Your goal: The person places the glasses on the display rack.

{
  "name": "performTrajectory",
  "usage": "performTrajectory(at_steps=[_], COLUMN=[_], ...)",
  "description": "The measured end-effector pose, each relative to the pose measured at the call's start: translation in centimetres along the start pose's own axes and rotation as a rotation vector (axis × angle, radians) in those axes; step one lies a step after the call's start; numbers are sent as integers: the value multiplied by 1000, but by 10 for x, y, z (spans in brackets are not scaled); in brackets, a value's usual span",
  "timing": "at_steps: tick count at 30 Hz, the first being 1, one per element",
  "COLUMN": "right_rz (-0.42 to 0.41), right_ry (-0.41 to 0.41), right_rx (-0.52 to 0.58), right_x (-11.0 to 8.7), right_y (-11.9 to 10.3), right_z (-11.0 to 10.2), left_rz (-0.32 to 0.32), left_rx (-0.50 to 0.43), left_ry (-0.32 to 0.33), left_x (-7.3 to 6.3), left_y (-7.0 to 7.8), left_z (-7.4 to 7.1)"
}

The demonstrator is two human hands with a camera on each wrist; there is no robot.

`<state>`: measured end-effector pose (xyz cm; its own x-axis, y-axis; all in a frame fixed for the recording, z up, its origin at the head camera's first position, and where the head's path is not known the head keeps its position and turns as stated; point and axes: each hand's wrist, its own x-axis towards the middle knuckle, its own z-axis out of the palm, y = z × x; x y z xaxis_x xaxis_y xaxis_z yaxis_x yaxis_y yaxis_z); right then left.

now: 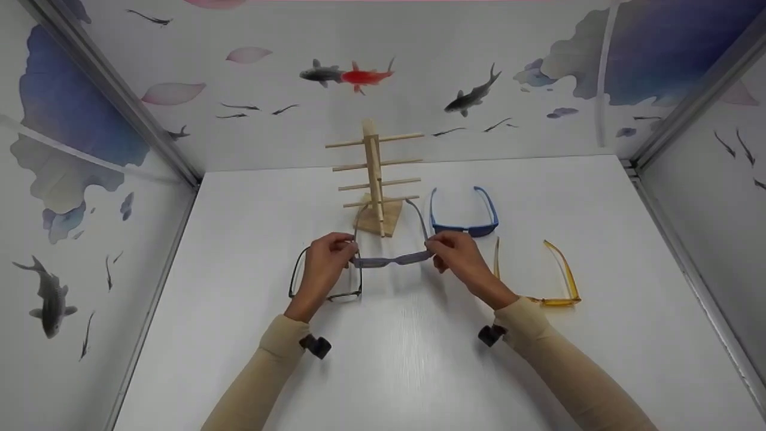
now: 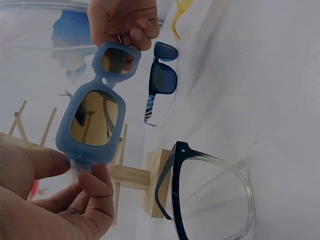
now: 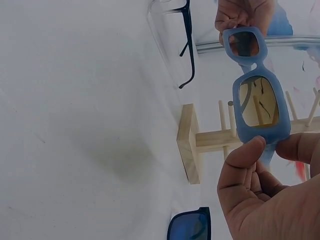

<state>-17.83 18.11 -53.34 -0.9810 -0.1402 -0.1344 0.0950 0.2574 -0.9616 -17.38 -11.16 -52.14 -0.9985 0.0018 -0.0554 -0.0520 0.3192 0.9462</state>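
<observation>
Light-blue sunglasses (image 1: 371, 262) with amber lenses are held up between both hands, their temples pointing at the wooden stand (image 1: 374, 173). My left hand (image 1: 328, 257) pinches the left hinge end between thumb and fingers. At the opposite hinge, my right hand (image 1: 461, 256) pinches the frame the same way. In the left wrist view the sunglasses (image 2: 64, 131) show their front, with the thumb and fingertips at the lower hinge. The stand has a square base and several pairs of thin pegs, none carrying glasses; the sunglasses' temples overlap its base in the head view.
Black-and-clear eyeglasses (image 1: 344, 295) lie on the white table (image 1: 395, 371), partly hidden by the left hand. Blue sunglasses (image 1: 482, 229) lie right of the stand, and yellow glasses (image 1: 559, 302) lie beyond the right wrist. Printed walls (image 1: 269, 131) enclose the table's back and sides.
</observation>
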Motion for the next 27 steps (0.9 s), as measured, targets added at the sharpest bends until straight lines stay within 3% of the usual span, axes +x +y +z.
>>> performTrajectory(at_steps=[15, 27], right_rz=[45, 35], right_ry=[-14, -34], right_rx=[20, 24], right_x=[13, 27], right_y=[-4, -2], right_z=[0, -1], left_rz=[-11, -14], left_rx=[0, -17], left_ry=[-3, -27], left_x=[13, 25], left_y=[-1, -2], left_z=[-2, -6])
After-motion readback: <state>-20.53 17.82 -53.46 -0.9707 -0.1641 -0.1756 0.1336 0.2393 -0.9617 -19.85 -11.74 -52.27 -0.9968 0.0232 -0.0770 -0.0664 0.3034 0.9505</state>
